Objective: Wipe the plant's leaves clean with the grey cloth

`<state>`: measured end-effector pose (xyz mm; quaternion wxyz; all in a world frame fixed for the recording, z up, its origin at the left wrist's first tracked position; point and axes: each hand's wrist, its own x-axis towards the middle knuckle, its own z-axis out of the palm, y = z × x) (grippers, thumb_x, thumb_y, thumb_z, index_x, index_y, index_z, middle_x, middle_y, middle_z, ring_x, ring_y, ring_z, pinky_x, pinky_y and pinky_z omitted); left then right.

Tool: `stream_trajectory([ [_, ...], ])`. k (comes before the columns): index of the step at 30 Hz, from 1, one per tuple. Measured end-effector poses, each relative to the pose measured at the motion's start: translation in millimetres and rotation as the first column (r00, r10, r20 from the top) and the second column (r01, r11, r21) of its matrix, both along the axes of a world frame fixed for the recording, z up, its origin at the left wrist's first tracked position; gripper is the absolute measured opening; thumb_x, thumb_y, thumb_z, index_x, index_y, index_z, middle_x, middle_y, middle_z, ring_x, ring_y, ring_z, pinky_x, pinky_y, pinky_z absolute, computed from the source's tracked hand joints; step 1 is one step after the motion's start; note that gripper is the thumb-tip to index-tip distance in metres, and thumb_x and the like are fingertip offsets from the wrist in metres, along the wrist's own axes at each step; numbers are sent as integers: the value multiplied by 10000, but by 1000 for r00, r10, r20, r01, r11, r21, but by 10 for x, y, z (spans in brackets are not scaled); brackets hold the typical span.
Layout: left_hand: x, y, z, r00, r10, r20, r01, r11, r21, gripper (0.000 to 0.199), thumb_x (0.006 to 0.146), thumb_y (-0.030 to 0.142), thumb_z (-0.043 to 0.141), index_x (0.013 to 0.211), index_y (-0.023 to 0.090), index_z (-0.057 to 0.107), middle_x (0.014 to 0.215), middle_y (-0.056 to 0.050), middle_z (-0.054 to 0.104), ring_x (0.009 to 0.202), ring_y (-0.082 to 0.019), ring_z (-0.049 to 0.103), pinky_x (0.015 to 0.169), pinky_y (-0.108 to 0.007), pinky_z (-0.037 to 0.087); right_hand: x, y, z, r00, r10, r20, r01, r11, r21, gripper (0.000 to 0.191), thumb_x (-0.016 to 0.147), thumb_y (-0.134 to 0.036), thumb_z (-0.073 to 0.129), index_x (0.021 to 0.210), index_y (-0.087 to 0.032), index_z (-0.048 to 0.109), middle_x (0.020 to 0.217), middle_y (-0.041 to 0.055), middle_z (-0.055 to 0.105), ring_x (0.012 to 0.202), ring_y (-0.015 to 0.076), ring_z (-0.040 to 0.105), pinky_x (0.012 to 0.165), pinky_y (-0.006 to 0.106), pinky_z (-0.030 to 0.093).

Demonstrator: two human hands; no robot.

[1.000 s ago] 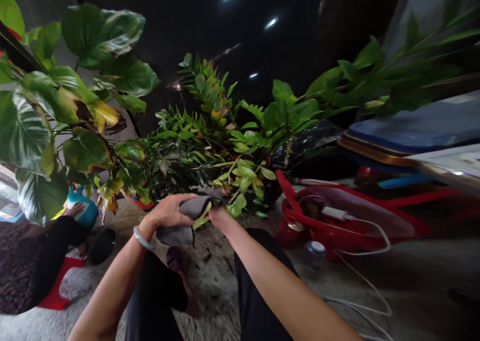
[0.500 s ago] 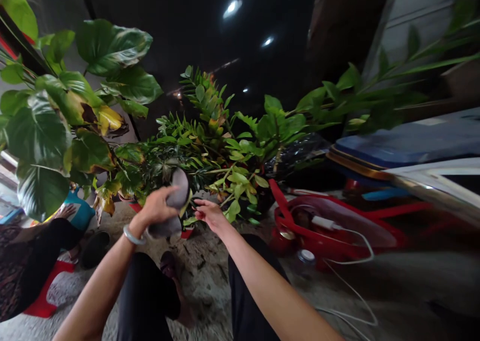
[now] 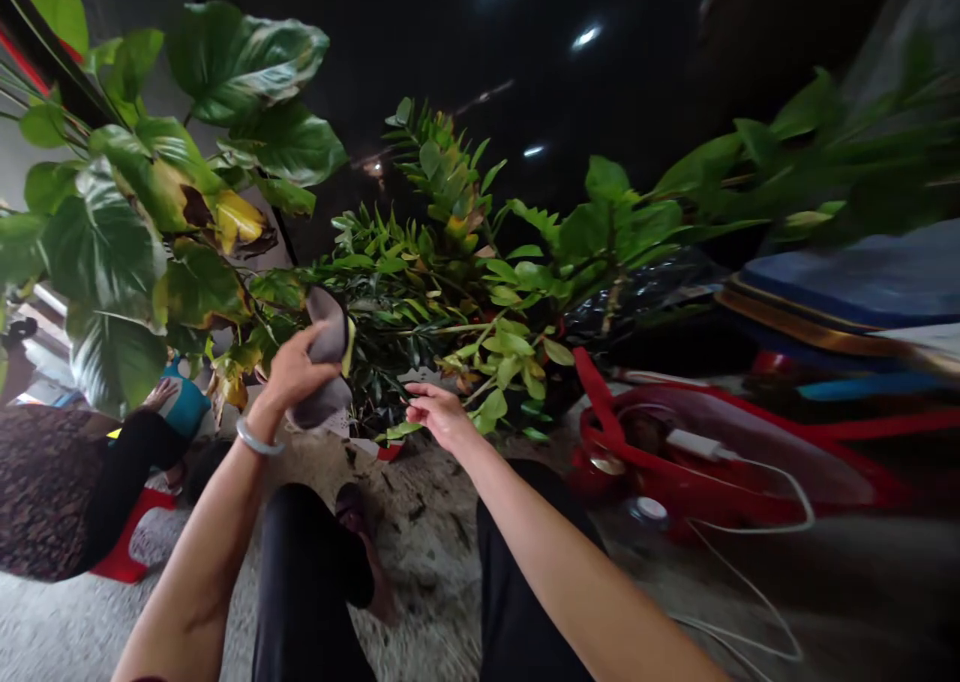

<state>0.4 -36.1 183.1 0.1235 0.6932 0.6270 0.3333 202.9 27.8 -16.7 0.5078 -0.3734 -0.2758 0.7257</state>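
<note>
- A soft grey folded cloth (image 3: 324,362) stands upright in front of the plant, with a slim yellow-green leaf (image 3: 347,347) lying along its edge.
- The left hand (image 3: 291,374), a pale round bangle (image 3: 258,438) on its wrist, is closed on the cloth.
- The right hand (image 3: 442,414) is open and empty, its slightly curled fingers (image 3: 420,392) just beside glossy green ZZ plant leaflets (image 3: 495,362); whether they touch, I cannot tell.
- A broad variegated green-and-yellow leafy plant (image 3: 247,57) spreads above and to the left of the hands.
- A round red plastic-framed object (image 3: 600,402), crossed by a thin white cable (image 3: 750,527), sits on the rough grey floor (image 3: 442,562) to the right.
- A seated person in dark patterned clothing (image 3: 45,492) is at the far left.
- Likely risks: a firm cloth stroke could tear or snap the brittle, yellowing leaf; a careless reach could snag the cable.
</note>
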Motion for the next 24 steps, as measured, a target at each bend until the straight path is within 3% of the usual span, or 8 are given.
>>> stream_trajectory([
  [3, -8, -351, -392, 991, -110, -79, 83, 953, -291, 697, 601, 198, 816, 1290, 213, 713, 1345, -86, 706, 1259, -387, 624, 1115, -506, 453, -2, 6, 2, 1000, 3, 9, -3, 1000, -12, 273, 547, -105, 643, 805, -177, 699, 466, -35, 604, 417, 138, 584, 463, 255, 508],
  [5, -77, -601, -476, 988, -155, -25, 134, 916, -378, 687, 609, 226, 826, 1287, 234, 715, 1327, -67, 720, 1262, -365, 630, 1122, -487, 448, 26, 10, 5, 999, 19, 47, -17, 999, -34, 280, 539, -97, 623, 799, -177, 690, 442, -40, 584, 413, 142, 584, 441, 242, 489],
  [8, -224, -705, -247, 997, -64, 52, 74, 973, -218, 670, 664, 263, 814, 1322, 229, 692, 1331, -61, 716, 1268, -328, 628, 1150, -457, 421, 73, 17, 19, 997, 20, 74, -17, 999, -51, 291, 531, -95, 608, 801, -175, 681, 430, -37, 581, 392, 137, 562, 423, 236, 471],
  [11, -312, -460, 33, 993, 82, 90, -90, 992, 91, 701, 707, 318, 800, 1383, 226, 642, 1346, -55, 699, 1260, -308, 628, 1139, -438, 436, 90, 12, 47, 999, -6, 41, 7, 1000, -26, 305, 535, -101, 615, 822, -175, 686, 433, -47, 575, 390, 131, 557, 433, 241, 481],
  [13, -281, -266, 7, 985, 150, 89, -163, 973, 163, 719, 705, 312, 790, 1398, 220, 624, 1343, -61, 695, 1243, -305, 635, 1121, -445, 452, 87, -4, 67, 999, -16, 29, 16, 1000, -14, 299, 539, -106, 627, 823, -175, 691, 440, -47, 581, 395, 130, 562, 443, 244, 493],
  [16, -88, -203, -373, 990, 142, -4, -142, 990, -5, 712, 664, 230, 774, 1365, 191, 649, 1365, -100, 684, 1261, -325, 623, 1117, -466, 449, 86, -37, 89, 998, -12, 54, 13, 1000, -17, 286, 538, -106, 632, 807, -177, 695, 456, -42, 598, 415, 134, 588, 461, 245, 511],
  [20, 178, -524, -807, 998, -59, -28, 48, 955, -293, 729, 622, 185, 807, 1340, 198, 682, 1338, -100, 708, 1235, -330, 645, 1093, -442, 468, 120, -62, 93, 993, 18, 115, -17, 1000, -9, 263, 517, -98, 618, 759, -181, 682, 458, -46, 601, 424, 138, 602, 467, 240, 508],
  [24, 160, -584, -431, 986, -100, 132, 115, 986, -117, 704, 654, 225, 812, 1344, 194, 677, 1339, -80, 706, 1263, -311, 627, 1125, -417, 445, 164, -54, 77, 986, 9, 166, -10, 1000, 5, 214, 501, -111, 591, 692, -182, 655, 408, -47, 569, 407, 133, 574, 454, 224, 474],
])
